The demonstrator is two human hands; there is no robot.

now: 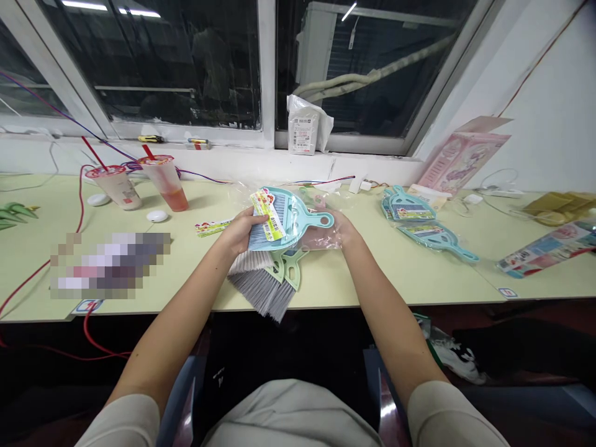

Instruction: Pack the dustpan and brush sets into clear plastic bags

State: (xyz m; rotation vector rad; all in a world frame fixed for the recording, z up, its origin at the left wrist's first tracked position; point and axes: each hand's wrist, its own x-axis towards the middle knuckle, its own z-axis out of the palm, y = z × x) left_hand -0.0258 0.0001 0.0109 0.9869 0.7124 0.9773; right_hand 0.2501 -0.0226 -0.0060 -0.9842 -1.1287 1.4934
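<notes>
A light blue dustpan (294, 218) with a grey-blue brush and a printed card label (269, 214) is held up over the table. My left hand (243, 231) is closed on its left end, thumb on the label. My right hand (342, 228) grips the clear plastic bag (326, 239) at the handle end; its fingers are partly hidden behind the plastic. Whether the dustpan is fully inside the bag I cannot tell. Beneath lie loose brushes with grey bristles (263, 292) and green handles (292, 271). More card labels (212, 228) lie left of my left hand.
Bagged blue dustpan sets (435, 239) lie to the right, near a pink box (465, 155) and a flat printed package (544, 248). Two drink cups (165, 183) with red straws stand at the back left. A red cable (81, 205) crosses the left side. The table's front edge is close.
</notes>
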